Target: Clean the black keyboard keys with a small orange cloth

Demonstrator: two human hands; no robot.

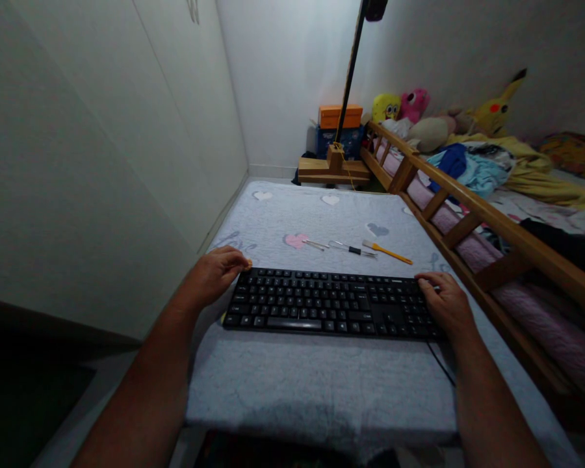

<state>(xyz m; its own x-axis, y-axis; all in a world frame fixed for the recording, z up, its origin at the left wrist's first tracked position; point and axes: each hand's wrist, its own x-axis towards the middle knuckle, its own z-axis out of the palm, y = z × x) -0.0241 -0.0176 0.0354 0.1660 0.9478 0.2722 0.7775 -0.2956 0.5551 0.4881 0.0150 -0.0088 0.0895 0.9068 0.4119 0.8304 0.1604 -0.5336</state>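
A black keyboard lies crosswise in front of me on the pale quilted cloth, its cable running off at the lower right. My left hand is closed at its far left corner, thumb and fingers pinched together there. At the other end my right hand grips the right side, thumb on top and fingers around the far edge. Beyond the keyboard lie a few cotton swabs, a wire keycap puller with a black grip, and a small brush with a yellow-orange handle.
A wooden bed rail runs along the right, with bedding and plush toys behind it. A white cabinet stands at the left. At the far end are a wooden stand with a dark pole and an orange box.
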